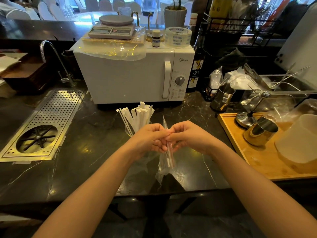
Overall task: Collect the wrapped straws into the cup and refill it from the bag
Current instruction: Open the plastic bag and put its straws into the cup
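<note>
- Cup (pixel 127 130): already holds wrapped straws (pixel 143 115).
- Left hand (pixel 151 140), right hand (pixel 187 136): both pinched shut on the bag (pixel 165 162).
- Refill: apparently not yet done.

Glossy dark marble counter (pixel 72 162); clear crinkled plastic bag (pixel 165 167); matt white paper-wrapped straws (pixel 141 115).

Behind the left hand (pixel 148 140) we see only the cup's (pixel 128 131) rim. Both hands cover the bag's (pixel 166 166) upper part; the right hand (pixel 188 136) hides its fingertips. We cannot count the bag's contents.
</note>
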